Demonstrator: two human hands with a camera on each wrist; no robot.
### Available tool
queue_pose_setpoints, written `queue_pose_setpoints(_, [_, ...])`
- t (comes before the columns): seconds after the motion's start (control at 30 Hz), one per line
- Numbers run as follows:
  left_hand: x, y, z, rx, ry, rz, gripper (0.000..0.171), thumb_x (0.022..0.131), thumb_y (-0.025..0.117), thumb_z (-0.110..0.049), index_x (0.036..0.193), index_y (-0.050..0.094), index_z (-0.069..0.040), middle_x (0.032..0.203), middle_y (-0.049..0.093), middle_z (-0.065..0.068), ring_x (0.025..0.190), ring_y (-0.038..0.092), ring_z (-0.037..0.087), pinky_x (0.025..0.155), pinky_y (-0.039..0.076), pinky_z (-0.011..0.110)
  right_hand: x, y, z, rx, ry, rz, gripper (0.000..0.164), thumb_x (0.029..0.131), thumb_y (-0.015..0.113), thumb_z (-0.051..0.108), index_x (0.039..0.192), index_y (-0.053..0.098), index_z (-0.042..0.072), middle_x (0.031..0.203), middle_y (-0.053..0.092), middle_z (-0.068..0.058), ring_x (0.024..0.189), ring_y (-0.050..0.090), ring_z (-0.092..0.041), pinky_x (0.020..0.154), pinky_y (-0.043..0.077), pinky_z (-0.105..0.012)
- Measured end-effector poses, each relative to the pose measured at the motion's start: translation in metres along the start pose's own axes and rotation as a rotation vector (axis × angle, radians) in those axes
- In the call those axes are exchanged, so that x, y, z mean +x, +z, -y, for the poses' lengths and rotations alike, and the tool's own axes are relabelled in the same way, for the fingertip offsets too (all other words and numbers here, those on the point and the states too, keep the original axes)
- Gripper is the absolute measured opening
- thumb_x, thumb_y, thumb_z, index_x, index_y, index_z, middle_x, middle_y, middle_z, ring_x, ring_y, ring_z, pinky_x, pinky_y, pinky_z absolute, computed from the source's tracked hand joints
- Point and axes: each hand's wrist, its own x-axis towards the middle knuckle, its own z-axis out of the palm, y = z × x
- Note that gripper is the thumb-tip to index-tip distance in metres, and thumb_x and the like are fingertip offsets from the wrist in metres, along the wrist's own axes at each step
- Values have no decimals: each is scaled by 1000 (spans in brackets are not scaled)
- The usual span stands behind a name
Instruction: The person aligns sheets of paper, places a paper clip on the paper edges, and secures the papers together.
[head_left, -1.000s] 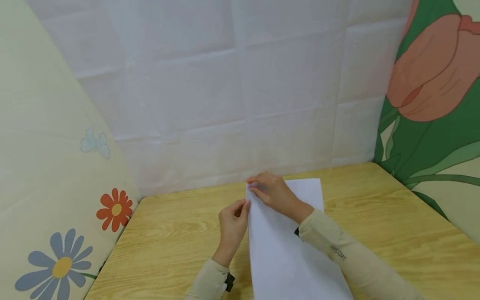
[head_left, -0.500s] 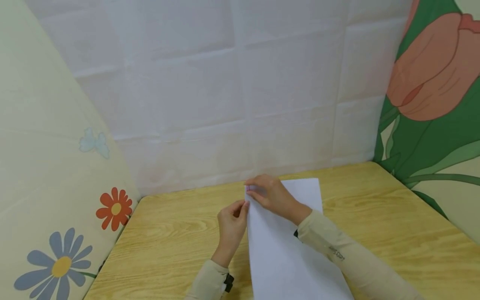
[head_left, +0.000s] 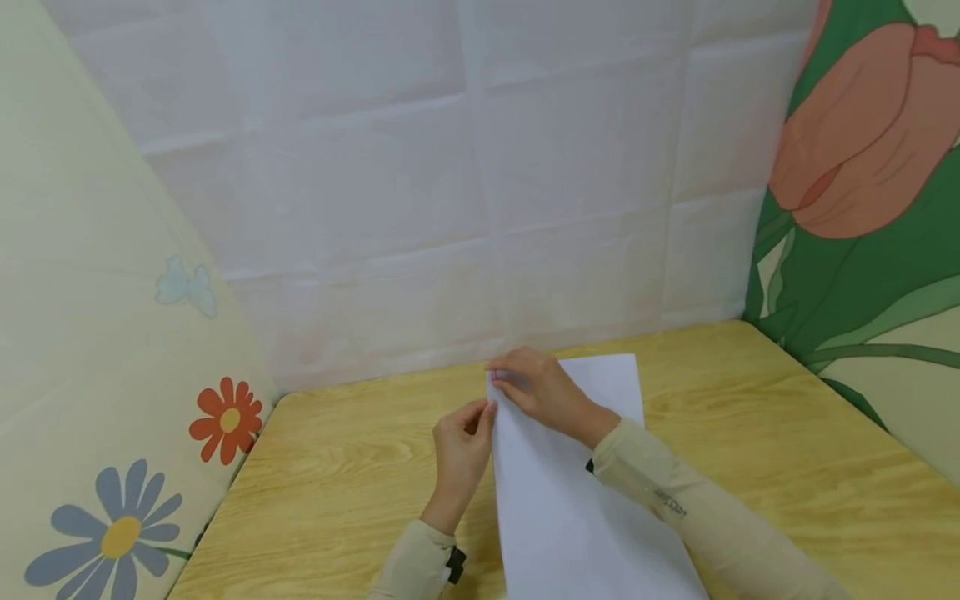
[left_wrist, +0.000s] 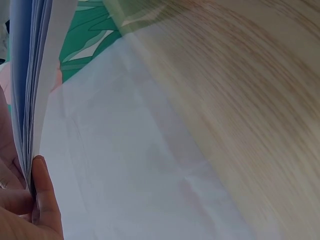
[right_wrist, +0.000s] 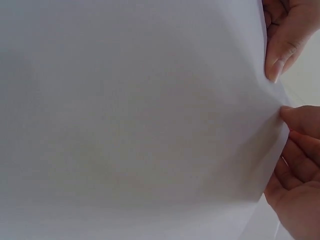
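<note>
A stack of white paper sheets (head_left: 570, 500) stands out from the table's middle toward me, its far left corner carrying a small reddish mark. With thumb and fingers my right hand (head_left: 547, 396) pinches that corner. Just nearer along the same left edge, my left hand (head_left: 461, 454) pinches the paper between thumb and forefinger. Seen edge-on in the left wrist view, several layered sheets (left_wrist: 31, 85) come together where fingers grip them. The right wrist view has the broad paper face (right_wrist: 140, 110) bending toward both hands; part of each hand is out of frame.
A wood-grain table (head_left: 337, 467) lies under the work. Behind it hangs a creased white cloth (head_left: 390, 183). A cream cloth with flowers (head_left: 120, 350) stands at the left, a green one with a large pink tulip (head_left: 862, 133) at the right.
Both hands keep their hold on the paper. My right hand has dipped very slightly at the corner, and the head view has drifted a little.
</note>
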Motion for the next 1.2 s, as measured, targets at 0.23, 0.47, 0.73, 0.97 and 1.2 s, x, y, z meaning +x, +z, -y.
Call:
queue_pose_setpoints(0.23, [-1, -1, 2, 21, 4, -4, 8, 87, 68, 0, 83, 74, 3, 65, 67, 10, 53, 50, 3, 48, 42, 19, -1, 3, -1, 3, -19, -13, 24, 81, 71, -8, 104, 69, -4, 100, 69, -14, 93, 65, -27, 79, 54, -37])
queue_pose_setpoints(0.47, [1, -1, 3, 3, -5, -8, 8, 86, 69, 0, 83, 74, 4, 67, 68, 12, 54, 50, 2, 48, 43, 19, -1, 1, -2, -24, -22, -20, 27, 81, 71, -7, 107, 67, -5, 103, 69, -14, 94, 64, -27, 80, 53, -38])
queue_pose_setpoints(0.73, [5, -5, 5, -22, -19, -24, 7, 85, 70, 3, 85, 73, 8, 74, 70, 17, 57, 53, 5, 51, 46, 20, -12, -22, -9, -159, 123, -147, 41, 81, 75, 3, 119, 61, -5, 112, 65, -16, 106, 58, -33, 90, 47, -46])
queue_pose_setpoints(0.97, [3, -12, 6, -27, -86, -30, 9, 86, 69, 2, 89, 72, 9, 77, 70, 17, 58, 51, 3, 51, 45, 18, -30, -49, -14, -196, 279, -263, 40, 83, 74, 2, 120, 60, -5, 117, 61, -21, 112, 51, -38, 94, 41, -51])
queue_pose_setpoints(1.2, [4, -20, 6, -56, -137, -38, 11, 87, 68, -1, 91, 73, 8, 75, 68, 17, 56, 50, 4, 50, 43, 17, -47, -63, -21, -194, 403, -347, 37, 85, 67, -3, 120, 58, -9, 118, 57, -26, 113, 49, -42, 97, 37, -53])
